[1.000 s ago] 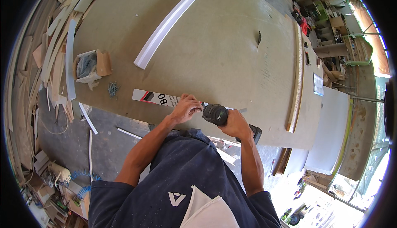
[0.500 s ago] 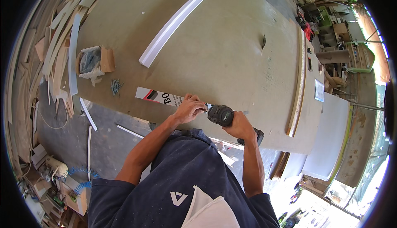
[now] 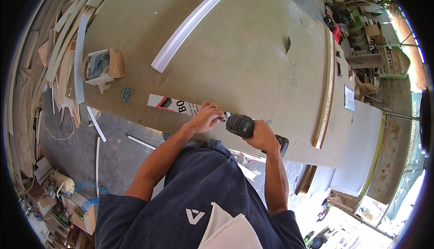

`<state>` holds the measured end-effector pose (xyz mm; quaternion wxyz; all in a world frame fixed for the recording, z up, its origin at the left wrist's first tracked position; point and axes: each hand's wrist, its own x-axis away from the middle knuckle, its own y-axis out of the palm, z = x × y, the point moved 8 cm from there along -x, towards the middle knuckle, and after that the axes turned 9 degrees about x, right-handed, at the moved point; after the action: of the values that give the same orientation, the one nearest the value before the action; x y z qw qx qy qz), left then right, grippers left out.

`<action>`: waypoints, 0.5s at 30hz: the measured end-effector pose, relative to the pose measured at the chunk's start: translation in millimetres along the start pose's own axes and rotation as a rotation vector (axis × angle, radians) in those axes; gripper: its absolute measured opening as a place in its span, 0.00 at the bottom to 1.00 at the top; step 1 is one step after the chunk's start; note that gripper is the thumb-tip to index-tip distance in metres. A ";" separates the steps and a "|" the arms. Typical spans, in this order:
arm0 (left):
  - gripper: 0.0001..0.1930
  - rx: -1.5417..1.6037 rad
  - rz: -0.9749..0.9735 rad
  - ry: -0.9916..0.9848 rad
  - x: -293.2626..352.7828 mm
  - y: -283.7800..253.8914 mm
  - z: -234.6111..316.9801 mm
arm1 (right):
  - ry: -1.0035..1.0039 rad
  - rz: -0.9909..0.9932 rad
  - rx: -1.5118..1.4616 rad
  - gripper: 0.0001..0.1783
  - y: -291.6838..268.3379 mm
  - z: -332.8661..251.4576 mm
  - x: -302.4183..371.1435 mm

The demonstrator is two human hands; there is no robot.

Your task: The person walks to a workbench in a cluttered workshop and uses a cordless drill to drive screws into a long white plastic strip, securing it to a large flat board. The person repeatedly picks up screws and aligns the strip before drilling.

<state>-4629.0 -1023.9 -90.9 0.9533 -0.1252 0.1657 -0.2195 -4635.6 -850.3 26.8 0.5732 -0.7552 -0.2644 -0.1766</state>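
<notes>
My right hand [image 3: 263, 137] is wrapped round the grip of a black cordless drill [image 3: 238, 125], which points left near the table's front edge. Just ahead of its chuck, the fingers of my left hand [image 3: 207, 119] are pinched together. What they hold at the drill's tip is too small to make out. Beneath my left hand lies a flat white strip [image 3: 156, 100] with red and black print, reaching out to the left and partly covered by the hand. A small pile of screws [image 3: 126, 94] rests farther left, by an opened cardboard box [image 3: 118, 63] with plastic bagging inside.
A long white angled profile [image 3: 181, 34] lies across the far side of the big table [image 3: 244, 59]. Along the right stands a long wooden strip [image 3: 324, 93]. Wood offcuts [image 3: 63, 45] crowd the left side, and white strips [image 3: 97, 161] lie on the floor.
The drill has tipped slightly in my right hand, its body turning a little. My left hand stays pinched at its tip. The things on the table look unchanged.
</notes>
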 end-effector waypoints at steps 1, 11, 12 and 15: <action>0.15 -0.018 -0.021 -0.004 0.4 0.1 -1.5 | 0.012 -0.015 0.004 0.14 -2.0 -3.3 1.0; 0.16 -0.054 -0.020 -0.031 -2.7 -0.1 9.7 | -0.040 -0.003 -0.031 0.14 4.9 6.1 1.2; 0.14 -0.077 -0.020 -0.030 -2.0 1.1 8.8 | -0.049 0.010 -0.045 0.14 4.3 4.7 1.3; 0.11 -0.135 -0.012 -0.020 -0.4 5.4 5.9 | -0.022 0.005 -0.043 0.14 6.9 4.1 1.2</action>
<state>-4625.1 -1018.0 -87.0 0.9429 -0.1925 0.1700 -0.2121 -4630.7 -847.5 21.0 0.5544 -0.7699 -0.2648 -0.1724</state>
